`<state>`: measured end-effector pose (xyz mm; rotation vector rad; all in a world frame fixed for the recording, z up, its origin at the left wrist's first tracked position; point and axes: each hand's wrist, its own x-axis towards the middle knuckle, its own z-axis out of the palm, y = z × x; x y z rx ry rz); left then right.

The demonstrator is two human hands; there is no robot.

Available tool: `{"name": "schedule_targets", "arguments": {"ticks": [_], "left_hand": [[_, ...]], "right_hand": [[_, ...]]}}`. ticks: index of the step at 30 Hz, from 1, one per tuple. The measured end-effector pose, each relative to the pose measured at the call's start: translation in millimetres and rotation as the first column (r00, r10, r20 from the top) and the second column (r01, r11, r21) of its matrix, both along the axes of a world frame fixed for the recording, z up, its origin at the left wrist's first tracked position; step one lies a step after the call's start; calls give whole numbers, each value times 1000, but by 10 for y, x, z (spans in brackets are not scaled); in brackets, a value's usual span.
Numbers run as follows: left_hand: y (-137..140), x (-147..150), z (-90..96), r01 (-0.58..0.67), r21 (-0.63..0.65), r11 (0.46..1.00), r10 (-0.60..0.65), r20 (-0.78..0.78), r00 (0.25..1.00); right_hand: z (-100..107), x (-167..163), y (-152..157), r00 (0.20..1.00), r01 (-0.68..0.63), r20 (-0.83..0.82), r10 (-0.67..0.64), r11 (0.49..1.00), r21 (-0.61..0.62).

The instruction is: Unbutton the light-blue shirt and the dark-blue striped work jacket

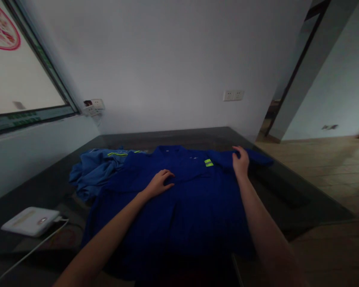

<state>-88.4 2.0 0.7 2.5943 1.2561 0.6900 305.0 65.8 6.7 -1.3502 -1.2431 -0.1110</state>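
A pale, plain wall (167, 67) stands behind a dark, glossy-topped bench (302, 203), with a light tan tiled floor (311, 163) to the right. A large framed pane (24, 79), edged in dark metal, fills the upper left.

On the bench, a deep-blue cloth garment (191, 203) lies spread out, its collar toward the wall and its body reaching to the near side, where deep shadow hides the lower edge. One sleeve stretches out to the right. A lighter-blue, crumpled cloth garment (97, 171) with a yellow-green stripe lies in a heap against its left side.

The left hand (160, 183) rests on the middle of the spread garment, palm down, fingers lightly bent and close together, the thumb apart from them. The right hand (241, 159) is at the upper part of the right sleeve, fingers curved; whether they pinch cloth I cannot tell.

At the left of the bench sits a flat white plastic box (31, 220); a thin white cable (26, 254) runs from it. A white double wall socket (233, 95) and a small yellow-green chest patch (208, 162) are smallest.
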Motion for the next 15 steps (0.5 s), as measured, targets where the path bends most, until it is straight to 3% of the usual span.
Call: {"name": "schedule_targets", "arguments": {"ticks": [2,4,8,11,15], "left_hand": [[9,152,16,2,23,1000,-1,-60,998],[59,372,25,9,39,999,-4,-135,991],[231,924,23,-49,94,994,70,-242,968],[313,1231,-1,-178,83,981,194,-270,943],[363,1246,-29,-226,-18,974,221,-149,964]], "right_hand": [[14,-390,-49,964,-84,241,111,990,-117],[-1,-703,-141,878,-158,415,240,962,-222],[-162,-1036,-259,706,-359,497,505,860,-362],[-313,-1105,-222,744,-424,361,562,815,-394],[-405,-1061,-104,840,-449,192,508,848,-280]]}}
